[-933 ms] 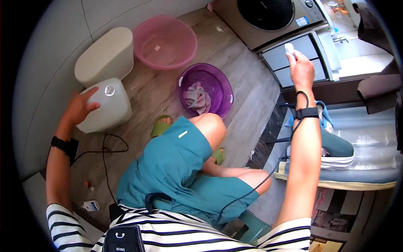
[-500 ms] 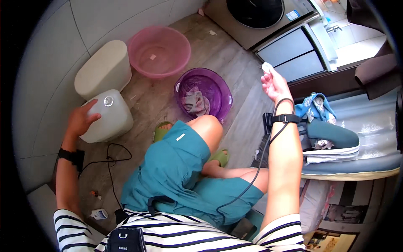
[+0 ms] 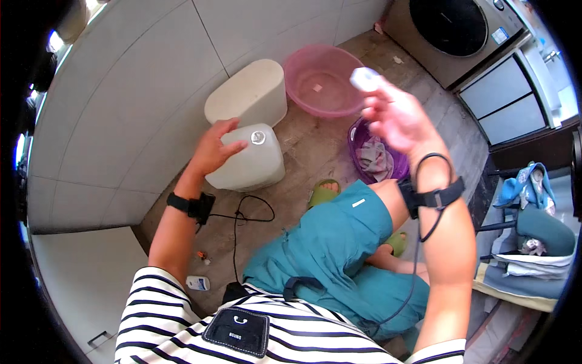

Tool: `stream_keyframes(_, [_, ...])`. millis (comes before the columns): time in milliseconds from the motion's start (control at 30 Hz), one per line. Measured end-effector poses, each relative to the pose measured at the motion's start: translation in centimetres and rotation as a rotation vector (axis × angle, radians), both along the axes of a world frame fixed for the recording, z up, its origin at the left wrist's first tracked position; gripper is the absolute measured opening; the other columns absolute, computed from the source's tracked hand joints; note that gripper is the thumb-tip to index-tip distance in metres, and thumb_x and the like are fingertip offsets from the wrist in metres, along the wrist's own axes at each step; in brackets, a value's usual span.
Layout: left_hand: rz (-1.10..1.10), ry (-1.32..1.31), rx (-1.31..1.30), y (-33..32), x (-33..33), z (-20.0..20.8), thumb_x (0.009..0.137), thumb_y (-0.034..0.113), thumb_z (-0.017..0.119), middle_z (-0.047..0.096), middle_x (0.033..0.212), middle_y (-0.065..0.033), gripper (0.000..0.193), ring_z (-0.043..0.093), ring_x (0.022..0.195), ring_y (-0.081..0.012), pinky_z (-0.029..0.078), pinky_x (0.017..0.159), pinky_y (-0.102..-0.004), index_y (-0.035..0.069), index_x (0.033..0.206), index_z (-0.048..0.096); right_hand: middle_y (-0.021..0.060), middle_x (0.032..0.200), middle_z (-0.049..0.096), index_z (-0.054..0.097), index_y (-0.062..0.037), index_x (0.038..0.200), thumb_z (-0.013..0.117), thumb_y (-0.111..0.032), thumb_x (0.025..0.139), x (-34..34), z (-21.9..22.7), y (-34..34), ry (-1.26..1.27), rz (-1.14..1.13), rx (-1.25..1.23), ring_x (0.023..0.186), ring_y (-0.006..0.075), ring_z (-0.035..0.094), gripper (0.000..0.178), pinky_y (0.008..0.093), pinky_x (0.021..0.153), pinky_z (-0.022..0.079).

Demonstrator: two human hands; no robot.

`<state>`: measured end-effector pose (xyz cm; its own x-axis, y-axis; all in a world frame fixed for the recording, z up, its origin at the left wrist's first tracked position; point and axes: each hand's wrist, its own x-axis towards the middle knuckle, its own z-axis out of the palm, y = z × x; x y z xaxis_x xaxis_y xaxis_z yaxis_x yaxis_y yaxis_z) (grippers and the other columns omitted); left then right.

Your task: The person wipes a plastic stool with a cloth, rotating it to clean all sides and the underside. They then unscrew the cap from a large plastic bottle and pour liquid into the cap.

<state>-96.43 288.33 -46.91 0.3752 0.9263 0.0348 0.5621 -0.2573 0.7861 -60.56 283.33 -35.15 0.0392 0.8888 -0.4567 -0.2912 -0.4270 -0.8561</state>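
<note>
A translucent white plastic jug (image 3: 248, 164) stands on the floor to the front left, with a bare round mouth (image 3: 258, 138) on top. My left hand (image 3: 213, 148) is at its upper left edge, thumb and fingers spread; whether it presses on the jug I cannot tell. Raised at the right, my right hand (image 3: 400, 118) pinches a small round white cap (image 3: 365, 79) at its fingertips, slightly blurred. Behind that hand, partly hidden, is a purple basin (image 3: 397, 164) with a wet cloth (image 3: 376, 159) in it.
Behind the jug stands an oval white bin (image 3: 248, 91), beside a pink basin (image 3: 324, 100). A washing machine (image 3: 418, 45) is at the far right. A black cable (image 3: 235, 242) loops over the floor near a small white bottle (image 3: 198, 283). A low white cabinet (image 3: 79, 273) is at the left.
The view has swung left, shifting the scene rightward. My right hand with the cap has come inward, now in front of the purple basin. My left hand stays by the jug.
</note>
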Motion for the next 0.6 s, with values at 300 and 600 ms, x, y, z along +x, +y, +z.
stream_keyframes(300, [-0.176, -0.778, -0.29, -2.4, 5.2, 4.2, 0.076, 0.029, 0.076, 0.056, 0.121, -0.0092, 0.071, 0.052, 0.112, -0.0196, 0.041, 0.096, -0.0361, 0.005, 0.135, 0.043, -0.0059, 0.071, 0.051, 0.058, -0.0127, 0.093, 0.043, -0.047, 0.096, -12.1, -2.7, -1.1, 0.221, 0.395, -0.112, 0.065, 0.0084, 0.055, 0.038, 0.0237, 0.054, 0.041])
stream_keyframes(600, [-0.106, -0.942, -0.306, -2.1, 7.1, 3.1, 0.084, 0.013, 0.067, 0.061, 0.111, -0.0048, 0.039, 0.057, 0.1, -0.0143, 0.047, 0.087, -0.03, 0.002, 0.119, 0.053, 0.0025, 0.09, 0.056, 0.052, -0.0036, 0.118, 0.033, -0.059, 0.094, -10.2, -2.5, -2.3, 0.058, 0.432, -0.116, 0.077, 0.0146, 0.058, 0.064, 0.0298, 0.065, 0.047])
